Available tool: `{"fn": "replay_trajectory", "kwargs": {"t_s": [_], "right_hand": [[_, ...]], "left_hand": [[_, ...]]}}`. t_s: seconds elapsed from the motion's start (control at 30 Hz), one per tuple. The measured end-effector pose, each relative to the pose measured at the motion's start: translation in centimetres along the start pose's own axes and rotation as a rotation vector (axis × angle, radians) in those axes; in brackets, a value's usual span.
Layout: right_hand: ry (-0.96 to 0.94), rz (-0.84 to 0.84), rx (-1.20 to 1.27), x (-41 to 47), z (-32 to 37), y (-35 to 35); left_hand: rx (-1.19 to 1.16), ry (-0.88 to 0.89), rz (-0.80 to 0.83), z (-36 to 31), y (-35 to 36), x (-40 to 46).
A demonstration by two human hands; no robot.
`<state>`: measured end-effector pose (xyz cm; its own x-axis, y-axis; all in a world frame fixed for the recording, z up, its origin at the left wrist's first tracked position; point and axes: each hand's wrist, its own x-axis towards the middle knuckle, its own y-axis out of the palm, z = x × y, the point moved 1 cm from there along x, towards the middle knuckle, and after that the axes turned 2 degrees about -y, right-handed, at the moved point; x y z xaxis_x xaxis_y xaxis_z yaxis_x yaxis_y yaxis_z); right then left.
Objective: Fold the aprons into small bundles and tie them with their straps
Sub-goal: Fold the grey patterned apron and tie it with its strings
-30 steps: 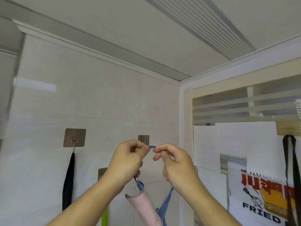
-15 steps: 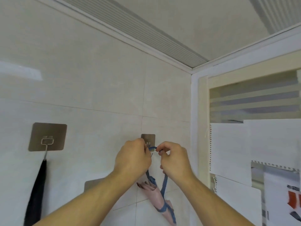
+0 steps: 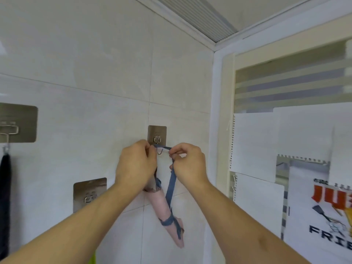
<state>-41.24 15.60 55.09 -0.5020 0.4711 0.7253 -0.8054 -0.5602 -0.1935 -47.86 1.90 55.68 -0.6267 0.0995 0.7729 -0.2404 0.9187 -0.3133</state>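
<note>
At frame centre the blue strap (image 3: 162, 148) is pinched taut between left hand (image 3: 136, 164) and right hand (image 3: 188, 164), seemingly over the wall hook (image 3: 159, 151); the tied pink apron bundle (image 3: 167, 208) dangles below; hanging remains, requiring the loop lowered onto the hook.

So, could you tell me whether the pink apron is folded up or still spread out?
Folded: the pink apron hangs as a narrow roll, with its blue strap wrapped and tied near its lower end.
</note>
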Motion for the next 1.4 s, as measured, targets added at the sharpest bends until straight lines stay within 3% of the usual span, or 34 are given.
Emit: {"fn": "replay_trajectory", "kwargs": {"t_s": [0.13, 0.27, 0.33, 0.6, 0.8, 1.1, 1.17, 1.33, 1.4], "right_hand": [[-0.075, 0.041, -0.1, 1.3, 0.9, 0.1], [0.029, 0.249, -0.193, -0.3, -0.7, 0.8], [0.028, 0.275, -0.189, -1.9, -1.2, 1.3], [0.204, 0.297, -0.141, -8.3, -1.3, -3.3], [0.413, 0.303, -0.189, -22.4, -6.0, -11.7], [1.321, 0.059, -0.464, -60.1, -19.5, -33.8], [1.468, 0.095, -0.591, -67.8, -20.2, -38.0], [1.562, 0.033, -0.796, -76.4, -22.0, -46.2], [1.586, 0.148, -0.831, -78.4, -23.6, -48.6]], "left_hand": [[0.08, -0.041, 0.033, -0.6, -0.5, 1.1], [0.45, -0.021, 0.308, -0.6, 0.2, -0.7], [0.51, 0.012, 0.355, -0.6, 0.6, -1.9], [0.155, 0.114, 0.308, -2.4, 0.4, -7.9], [-0.081, 0.268, 0.639, -5.1, 2.8, -20.9], [-0.453, 0.099, 1.185, -6.7, 12.1, -48.4], [-0.462, 0.037, 1.303, -6.7, 14.6, -54.6], [-0.375, -0.126, 1.462, -6.2, 19.6, -65.9], [-0.279, -0.146, 1.469, -5.7, 21.1, -68.9]]}}
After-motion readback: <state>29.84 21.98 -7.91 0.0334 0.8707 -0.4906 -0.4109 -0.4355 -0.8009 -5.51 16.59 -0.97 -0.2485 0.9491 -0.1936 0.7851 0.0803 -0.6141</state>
